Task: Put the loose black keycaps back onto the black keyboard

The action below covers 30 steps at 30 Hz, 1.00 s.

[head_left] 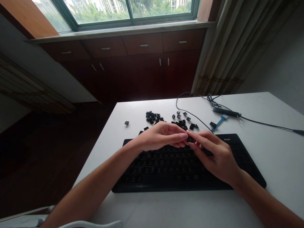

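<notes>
A dim room surrounds the work, with a row of red-brown cabinets (147, 72) at 12 o'clock beneath a bright window (163, 8) and a pale curtain (220, 47) hanging at 1 o'clock. Nearer, a white table (171, 205) carries everything else. On it rests a black keyboard (154, 186), its long axis running from 9 to 3 o'clock. Across its far half, the left hand (161, 136), forearm back toward 8 o'clock, meets the right hand (218, 155), forearm back toward 4. A blue brush (220, 121) lies beyond the right hand at 12 o'clock, and loose black keycaps (150, 117) are scattered past the keyboard from 11 to 12. Smallest of all, a small black keycap (190, 139) sits at 3 o'clock from the left hand and 10 o'clock from the right, with most of the keyboard toward 6 o'clock from it. The right thumb and forefinger are nearly together, pinching it; the left fingers curve in close to their thumb, but they overlap there, so I cannot tell whether that hand grips the piece too
</notes>
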Available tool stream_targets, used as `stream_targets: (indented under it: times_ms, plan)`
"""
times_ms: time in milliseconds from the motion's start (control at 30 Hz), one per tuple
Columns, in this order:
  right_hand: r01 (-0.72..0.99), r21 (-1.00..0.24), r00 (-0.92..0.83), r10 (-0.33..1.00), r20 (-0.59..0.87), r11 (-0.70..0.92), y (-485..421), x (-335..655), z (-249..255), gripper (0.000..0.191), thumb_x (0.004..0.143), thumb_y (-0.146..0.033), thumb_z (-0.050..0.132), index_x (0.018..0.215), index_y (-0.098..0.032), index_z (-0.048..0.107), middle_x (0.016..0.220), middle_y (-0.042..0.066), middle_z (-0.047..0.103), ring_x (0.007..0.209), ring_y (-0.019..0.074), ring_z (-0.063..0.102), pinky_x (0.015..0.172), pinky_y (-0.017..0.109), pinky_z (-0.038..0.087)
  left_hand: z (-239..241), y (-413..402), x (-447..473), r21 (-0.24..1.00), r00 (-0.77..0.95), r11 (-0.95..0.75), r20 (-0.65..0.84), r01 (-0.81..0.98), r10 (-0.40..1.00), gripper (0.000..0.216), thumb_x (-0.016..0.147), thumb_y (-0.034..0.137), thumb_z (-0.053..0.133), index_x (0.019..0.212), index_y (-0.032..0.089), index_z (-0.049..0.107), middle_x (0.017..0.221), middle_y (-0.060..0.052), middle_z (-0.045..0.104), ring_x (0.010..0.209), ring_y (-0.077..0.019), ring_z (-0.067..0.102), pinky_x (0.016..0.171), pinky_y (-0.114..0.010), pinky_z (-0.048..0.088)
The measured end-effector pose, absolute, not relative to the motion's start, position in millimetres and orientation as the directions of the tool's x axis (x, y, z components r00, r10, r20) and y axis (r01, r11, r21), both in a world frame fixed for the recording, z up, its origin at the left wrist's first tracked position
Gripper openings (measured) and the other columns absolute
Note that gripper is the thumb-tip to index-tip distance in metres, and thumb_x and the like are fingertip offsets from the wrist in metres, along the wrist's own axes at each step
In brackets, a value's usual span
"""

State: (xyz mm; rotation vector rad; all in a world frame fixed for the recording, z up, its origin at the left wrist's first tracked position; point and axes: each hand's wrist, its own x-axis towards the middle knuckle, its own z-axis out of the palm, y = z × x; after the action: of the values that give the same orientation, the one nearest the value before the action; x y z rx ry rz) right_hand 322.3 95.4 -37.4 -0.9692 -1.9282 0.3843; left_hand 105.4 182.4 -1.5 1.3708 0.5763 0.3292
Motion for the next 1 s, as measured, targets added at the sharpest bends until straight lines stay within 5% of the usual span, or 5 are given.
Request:
stream_targets:
  times_ms: [300,433,1000]
  plan:
    - [0.314,-0.829,-0.317,0.874,0.369,0.463,96,327,-36,0.051,0.101,-0.016,0.048,0.148,-0.034,0.048,0.117,0.005,0.058,0.107,0.017,0.059,0.094,0.032,0.053,-9,180,110,0.974,0.805,0.215,-0.184,0.072,0.565,0.033,0.088,0.036,0.072,0.112,0.013,0.07,0.101,-0.009,0.074,0.095,-0.0157,0.071,0.087,-0.029,0.058]
    - [0.257,-0.9,-0.282,0.918,0.28,0.353,96,329,-31,0.043,0.102,-0.023,0.047,0.143,-0.035,0.054,0.112,0.004,0.06,0.1,0.0153,0.06,0.086,0.029,0.054,-12,180,111,0.974,0.811,0.222,-0.173,0.055,0.559,0.038,0.087,0.034,0.073,0.119,0.014,0.068,0.109,-0.01,0.074,0.101,-0.0171,0.07,0.091,-0.031,0.057]
    - [0.236,-0.92,-0.185,0.944,0.274,0.313,96,326,-33,0.031,0.088,-0.023,0.072,0.117,-0.031,0.066,0.1,-0.002,0.07,0.089,0.0134,0.067,0.081,0.026,0.057,-9,178,112,0.978,0.787,0.185,-0.188,0.095,0.588,0.031,0.087,0.04,0.071,0.104,0.014,0.072,0.095,-0.006,0.072,0.088,-0.0125,0.066,0.081,-0.026,0.053]
